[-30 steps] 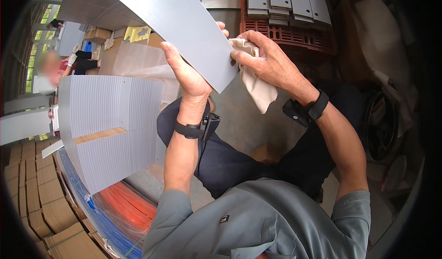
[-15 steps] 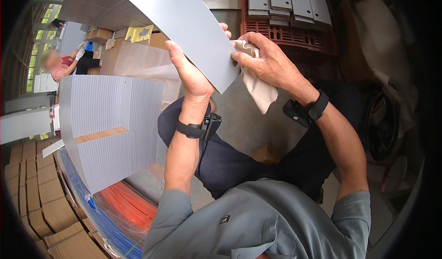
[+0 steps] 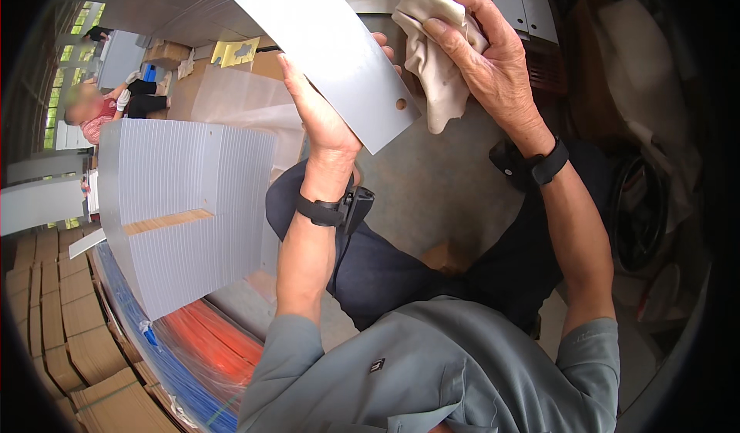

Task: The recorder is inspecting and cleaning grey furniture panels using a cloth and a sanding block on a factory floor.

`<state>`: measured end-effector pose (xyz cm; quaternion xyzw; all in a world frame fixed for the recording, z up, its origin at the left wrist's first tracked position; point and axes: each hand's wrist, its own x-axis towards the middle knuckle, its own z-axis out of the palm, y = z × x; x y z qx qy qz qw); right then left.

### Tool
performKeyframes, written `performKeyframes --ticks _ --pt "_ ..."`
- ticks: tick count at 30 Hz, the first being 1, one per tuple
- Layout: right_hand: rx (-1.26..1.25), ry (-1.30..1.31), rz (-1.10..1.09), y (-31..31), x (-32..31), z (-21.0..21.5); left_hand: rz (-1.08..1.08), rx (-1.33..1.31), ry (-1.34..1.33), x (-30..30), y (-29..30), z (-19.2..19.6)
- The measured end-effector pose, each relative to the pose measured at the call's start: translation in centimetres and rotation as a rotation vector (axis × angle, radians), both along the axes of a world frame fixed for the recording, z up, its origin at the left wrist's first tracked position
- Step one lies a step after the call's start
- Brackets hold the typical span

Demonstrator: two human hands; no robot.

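Pale grey panel [image 3: 331, 59], cream cloth [image 3: 438, 86], grey-and-white striped stack [image 3: 185, 171]

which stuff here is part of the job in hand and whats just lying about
Part of the job, as far as I can judge:
grey panel, in the left hand
cream cloth, in the right hand
holed panels beyond, probably
row of grey panels, probably

Seemingly just lying about:
yellow piece
orange material
brown bundles

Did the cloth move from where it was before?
Yes, up the picture: the cloth, in the right hand, now hides the left end of the red crate.
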<state>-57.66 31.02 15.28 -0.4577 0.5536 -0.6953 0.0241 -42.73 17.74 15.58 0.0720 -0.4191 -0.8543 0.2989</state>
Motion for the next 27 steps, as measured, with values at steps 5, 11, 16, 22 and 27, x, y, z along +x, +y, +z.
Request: performKeyframes --ticks 5,11,16,22,27 --pt "0.153 0.560 0.243 -0.5 0.9 -0.5 0.151 0.087 -0.048 -1.1 0.2 0.1" --pt "0.583 0.634 0.910 3.5 6.2 -5.8 0.068 0.063 0.027 -0.4 -2.4 -0.6" --pt "0.774 0.257 0.983 5.3 2.5 -3.2 0.015 0.055 0.083 0.1 -2.1 -0.4" --pt "0.432 0.041 0.536 6.5 -0.3 0.3 -0.058 0.100 0.137 -0.2 -1.9 -1.1" --pt "0.197 0.264 0.164 4.3 0.6 0.3 -0.098 0.077 0.116 -0.9 -1.0 -1.3"
